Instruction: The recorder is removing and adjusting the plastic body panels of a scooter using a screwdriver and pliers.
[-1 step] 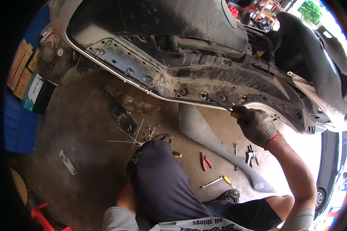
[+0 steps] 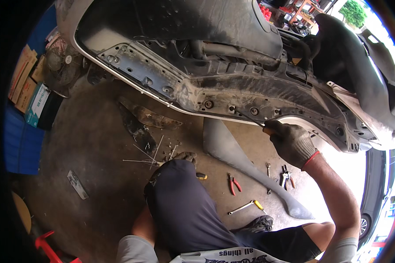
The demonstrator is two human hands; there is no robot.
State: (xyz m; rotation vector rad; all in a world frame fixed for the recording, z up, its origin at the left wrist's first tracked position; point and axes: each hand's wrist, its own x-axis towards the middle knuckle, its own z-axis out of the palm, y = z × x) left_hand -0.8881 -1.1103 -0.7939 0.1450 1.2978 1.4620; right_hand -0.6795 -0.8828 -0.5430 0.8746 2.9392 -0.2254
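My right hand [image 2: 289,142], in a grey knit glove with a red cuff, is closed around the handle of a screwdriver [image 2: 251,119]. Its thin dark shaft slants up and left to a small square fixing on the lower rail [image 2: 241,101] of a dusty black vehicle body, which looks like a scooter's. The tip appears to touch that fixing. Beyond my raised knee, the gloved left hand [image 2: 186,157] is low by the floor, close to small screws and thin rods [image 2: 140,161]. My knee covers most of it, so its grip is unclear.
A long grey panel [image 2: 237,158] lies under the body. Red-handled pliers [image 2: 234,185], more pliers [image 2: 286,177] and a yellow-handled tool [image 2: 252,205] lie on the floor. Two dirty dark strips [image 2: 138,127] are farther left. Boxes [image 2: 37,105] and a fan [image 2: 62,65] stand at left.
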